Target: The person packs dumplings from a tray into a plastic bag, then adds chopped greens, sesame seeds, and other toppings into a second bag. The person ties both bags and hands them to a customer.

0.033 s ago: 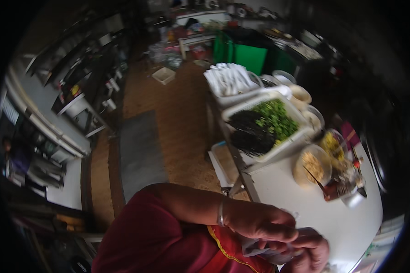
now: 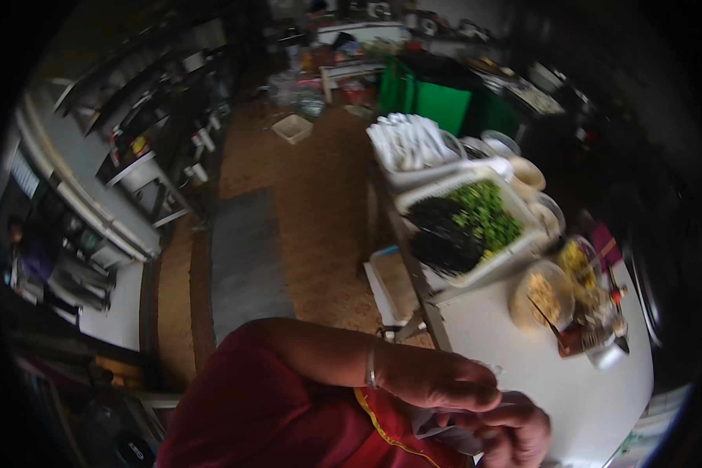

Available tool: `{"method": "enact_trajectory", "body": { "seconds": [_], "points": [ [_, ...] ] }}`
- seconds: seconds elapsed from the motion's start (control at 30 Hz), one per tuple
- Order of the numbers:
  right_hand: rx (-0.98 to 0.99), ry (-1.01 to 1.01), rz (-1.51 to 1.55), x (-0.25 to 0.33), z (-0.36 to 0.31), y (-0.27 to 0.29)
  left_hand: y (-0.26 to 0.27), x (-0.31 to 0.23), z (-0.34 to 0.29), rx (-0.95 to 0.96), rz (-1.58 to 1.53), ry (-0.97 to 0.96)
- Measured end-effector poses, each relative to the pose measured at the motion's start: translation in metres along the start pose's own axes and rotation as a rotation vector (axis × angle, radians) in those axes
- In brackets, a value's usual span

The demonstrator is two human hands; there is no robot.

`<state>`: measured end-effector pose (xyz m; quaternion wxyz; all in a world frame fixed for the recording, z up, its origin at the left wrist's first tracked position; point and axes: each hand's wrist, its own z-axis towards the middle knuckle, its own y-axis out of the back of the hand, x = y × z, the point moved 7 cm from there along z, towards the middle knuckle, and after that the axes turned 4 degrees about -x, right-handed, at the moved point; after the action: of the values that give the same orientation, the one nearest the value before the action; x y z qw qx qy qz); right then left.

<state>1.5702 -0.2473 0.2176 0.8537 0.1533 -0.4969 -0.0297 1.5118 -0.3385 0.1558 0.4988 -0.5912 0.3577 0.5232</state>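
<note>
My left hand (image 2: 444, 382), with a bracelet at the wrist, reaches in from the left, its fingers closed. Close against it is my right hand (image 2: 522, 427), fingers curled. Between them both hands grip a thin, translucent greyish plastic sheet or bag (image 2: 438, 423); its full shape is hidden by the fingers. They are in front of my red apron (image 2: 386, 425), beside the near end of a white table (image 2: 476, 327).
On the table stand a white tray (image 2: 487, 273) with chopped greens (image 2: 491, 214) and dark strips (image 2: 444, 243), white rolled items (image 2: 405, 142), a tub of pale crumbly food (image 2: 544, 300), and a metal cup (image 2: 608, 356). A person (image 2: 58, 265) is at far left; a floor box (image 2: 292, 129) lies beyond.
The view has shifted slightly, so the table and tray appear a little further right and lower. Both hands keep nearly the same hold on the plastic.
</note>
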Motion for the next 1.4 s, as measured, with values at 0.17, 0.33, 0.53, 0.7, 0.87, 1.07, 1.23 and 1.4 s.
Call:
{"method": "enact_trajectory", "body": {
  "seconds": [0.17, 0.33, 0.53, 0.7, 0.87, 1.07, 1.23, 1.4],
  "points": [
    [0.607, 0.122, -0.364, -0.004, 0.05, -0.17, 0.048, 0.016, -0.144, -0.508, 0.093, 0.03],
    [0.811, 0.5, -0.41, 0.025, 0.088, -0.348, 0.096, 0.012, -0.326, -1.04, 0.326, -0.162],
    [0.769, 0.527, -0.351, 0.05, 0.151, -0.528, 0.133, 0.045, -0.544, -1.43, 0.066, -0.019],
    [1.086, 0.576, 0.153, 0.043, 0.186, -0.725, 0.143, 0.031, -0.698, -1.541, 0.534, -0.117],
    [1.379, 0.323, 0.487, 0.008, 0.169, -0.894, 0.144, 0.062, -0.841, -1.664, 0.161, 0.152],
    [1.383, 0.542, 0.625, 0.012, 0.181, -1.082, 0.156, 0.055, -0.995, -2.223, 0.598, 0.419],
    [1.965, 0.567, 0.395, 0.038, 0.176, -1.227, 0.144, 0.082, -1.099, -2.754, -0.201, 0.464],
    [1.983, 0.931, 0.352, 0.104, 0.172, -1.365, 0.112, 0.133, -1.196, -3.428, -0.327, -0.274]
  ]
}}
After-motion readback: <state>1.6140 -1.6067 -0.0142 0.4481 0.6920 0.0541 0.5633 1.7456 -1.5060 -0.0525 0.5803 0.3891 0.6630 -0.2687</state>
